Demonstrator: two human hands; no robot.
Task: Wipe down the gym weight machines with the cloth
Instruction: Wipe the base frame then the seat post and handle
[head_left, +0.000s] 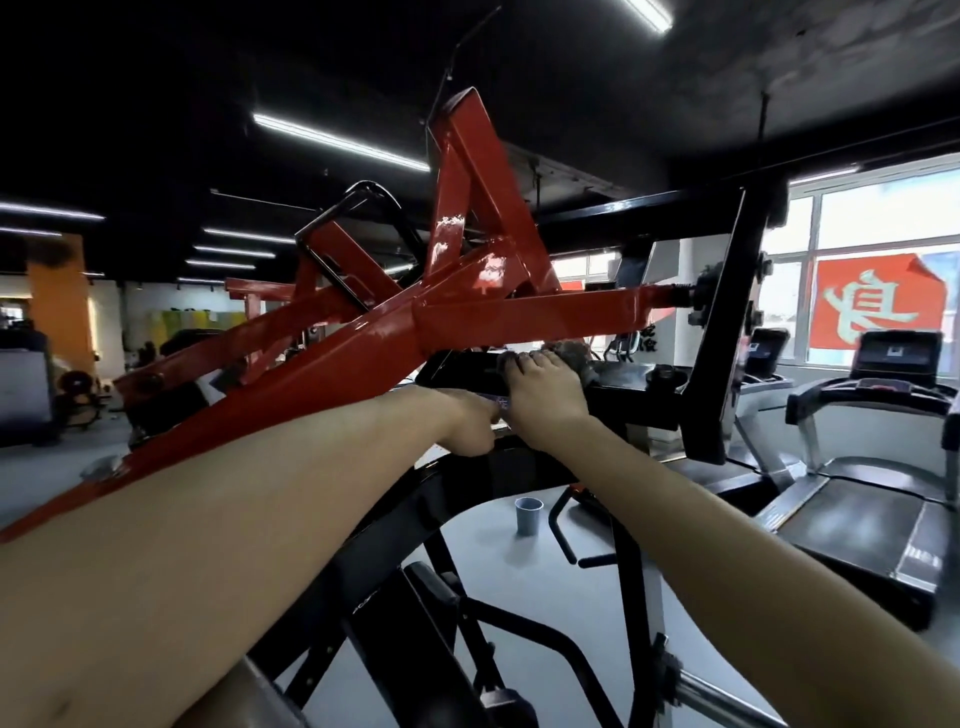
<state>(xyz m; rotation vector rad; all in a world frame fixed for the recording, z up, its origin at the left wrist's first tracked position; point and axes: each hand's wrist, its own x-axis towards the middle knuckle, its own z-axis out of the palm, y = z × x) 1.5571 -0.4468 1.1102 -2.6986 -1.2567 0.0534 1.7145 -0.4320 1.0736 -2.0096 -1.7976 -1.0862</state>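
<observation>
Two bare forearms fill the foreground, reaching under the red beams of the weight machine (363, 358) to its black crossbar (626, 382). On that bar the right hand (545, 395) curls close-set fingers over a dark fuzzy cloth (574, 357), largely hidden behind them. Touching it, the left hand (470, 423) is bent at the knuckles; its fingertips are hidden, so its grip cannot be told.

dim interior | bright window (878, 228) glare | ceiling strip lights (340, 141) | fisheye edges, soft blur
</observation>
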